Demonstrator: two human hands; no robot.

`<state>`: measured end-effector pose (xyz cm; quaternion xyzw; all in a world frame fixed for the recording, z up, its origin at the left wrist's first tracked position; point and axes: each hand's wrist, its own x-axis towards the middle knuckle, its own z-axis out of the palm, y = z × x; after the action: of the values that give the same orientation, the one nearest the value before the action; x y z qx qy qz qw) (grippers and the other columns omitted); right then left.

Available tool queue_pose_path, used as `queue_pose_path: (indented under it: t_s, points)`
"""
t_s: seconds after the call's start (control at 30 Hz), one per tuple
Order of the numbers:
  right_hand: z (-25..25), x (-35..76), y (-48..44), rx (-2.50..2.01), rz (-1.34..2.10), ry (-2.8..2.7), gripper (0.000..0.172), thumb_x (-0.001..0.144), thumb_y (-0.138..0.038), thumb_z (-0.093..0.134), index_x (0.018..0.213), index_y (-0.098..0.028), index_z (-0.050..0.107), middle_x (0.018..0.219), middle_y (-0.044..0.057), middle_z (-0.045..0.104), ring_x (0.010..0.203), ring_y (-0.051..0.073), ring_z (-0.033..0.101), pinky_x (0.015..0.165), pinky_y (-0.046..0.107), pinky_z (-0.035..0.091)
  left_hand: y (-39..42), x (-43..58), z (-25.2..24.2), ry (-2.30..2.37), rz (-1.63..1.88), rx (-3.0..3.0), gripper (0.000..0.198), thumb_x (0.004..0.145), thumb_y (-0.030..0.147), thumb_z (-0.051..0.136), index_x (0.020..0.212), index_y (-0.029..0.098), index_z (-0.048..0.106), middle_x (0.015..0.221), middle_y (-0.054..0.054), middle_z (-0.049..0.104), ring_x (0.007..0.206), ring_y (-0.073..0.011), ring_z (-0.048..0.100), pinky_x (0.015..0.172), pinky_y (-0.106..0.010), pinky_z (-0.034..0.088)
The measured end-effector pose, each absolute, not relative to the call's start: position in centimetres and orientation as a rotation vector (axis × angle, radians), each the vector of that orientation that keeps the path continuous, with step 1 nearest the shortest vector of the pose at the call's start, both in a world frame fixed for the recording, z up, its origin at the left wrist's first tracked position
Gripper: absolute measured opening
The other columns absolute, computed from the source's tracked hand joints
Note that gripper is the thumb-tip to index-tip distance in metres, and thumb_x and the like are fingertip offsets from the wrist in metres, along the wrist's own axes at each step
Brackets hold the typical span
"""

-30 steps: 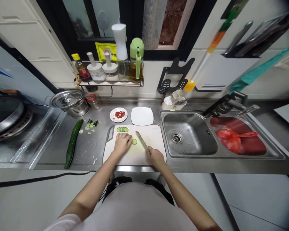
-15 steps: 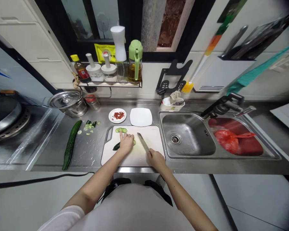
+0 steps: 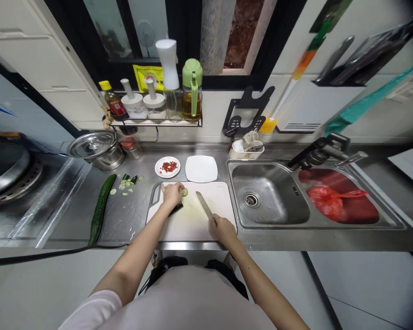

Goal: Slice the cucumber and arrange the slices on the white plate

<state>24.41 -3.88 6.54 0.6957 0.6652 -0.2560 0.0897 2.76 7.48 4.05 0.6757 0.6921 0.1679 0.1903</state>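
Observation:
My left hand [image 3: 172, 194] is over the upper left of the white cutting board [image 3: 196, 229], its fingers curled round the row of cucumber slices, which it mostly covers. One pale green cucumber slice [image 3: 185, 192] shows beside the fingertips. A dark green cucumber piece [image 3: 176, 208] lies just below this hand, partly hidden by it. My right hand [image 3: 224, 229] is wrapped round the handle of a kitchen knife [image 3: 204, 204]. The blade points up and left, low over the right half of the board; whether it touches the board I cannot tell.
Left of the board lie a whole cucumber [image 3: 101, 208] and cucumber scraps [image 3: 126, 182]. Behind it are a plate of chopped red bits [image 3: 158, 173] and a white square plate [image 3: 201, 168]. A steel sink [image 3: 271, 192] is at the right, a lidded pot [image 3: 106, 158] at the left.
My left hand has shifted a little left and up, from resting with fingers stretched to curling round the slices. The cucumber piece now lies slightly further right. My right hand and the knife have hardly moved.

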Motion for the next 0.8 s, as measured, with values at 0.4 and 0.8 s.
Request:
queue_pose_path:
  t_s: [0.4, 0.8]
  points:
    - [6.7, 24.5, -3.6, 2.067, -0.767, 1.963, 0.032, 0.099, -0.029, 0.032, 0.110, -0.019, 0.061, 0.100, 0.011, 0.071, 0.093, 0.022, 0.066, 0.069, 0.028, 0.037, 9.8, 1.3, 2.5, 2.089, 0.422, 1.892, 0.015, 0.080, 0.021, 0.058, 0.085, 0.024, 0.072, 0.079, -0.005, 0.073, 0.093, -0.0261, 0.063, 0.113, -0.060, 0.012]
    - [6.8, 24.3, -3.3, 2.059, -0.799, 1.959, 0.034, 0.098, -0.030, 0.030, 0.110, -0.020, 0.060, 0.099, 0.011, 0.070, 0.093, 0.022, 0.065, 0.071, 0.028, 0.038, 9.6, 1.5, 2.6, 2.139, 0.325, 1.964, 0.017, 0.085, 0.027, 0.057, 0.082, 0.023, 0.073, 0.096, -0.009, 0.071, 0.107, -0.0304, 0.054, 0.113, -0.057, 0.012]
